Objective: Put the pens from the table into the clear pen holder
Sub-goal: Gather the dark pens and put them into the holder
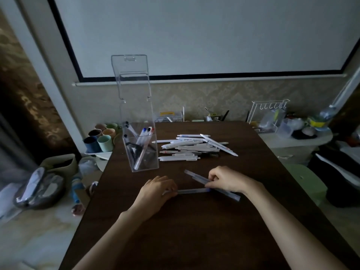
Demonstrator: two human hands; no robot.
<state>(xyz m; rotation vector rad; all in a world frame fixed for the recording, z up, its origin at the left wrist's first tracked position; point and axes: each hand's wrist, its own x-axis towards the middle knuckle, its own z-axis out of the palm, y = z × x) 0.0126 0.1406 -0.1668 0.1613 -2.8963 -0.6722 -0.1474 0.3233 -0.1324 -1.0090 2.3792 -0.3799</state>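
Both hands rest low on the dark wooden table [194, 230], in the centre of the frame. The left hand [155, 193] lies knuckles up, fingers curled over one end of a translucent pen [192, 190] that lies flat and runs rightward to the right hand [228, 181]; whether it grips the pen or only presses it down cannot be told. The right hand is closed in a pinch on the other end of that pen, at a blue band. Two more translucent pens [196, 177] lie crossed beneath the right hand, their ends showing to its upper left and lower right; the middle of each is hidden by the hand. Above the hands, toward the centre of the frame, a loose pile of white pens [191, 148] lies on the table, overlapping so that a count is not possible. To the left of the pile stands the clear pen holder [140, 151], upright, already containing several pens leaning at angles, with a tall clear back panel rising behind it. Lighting is dim and fine detail is soft
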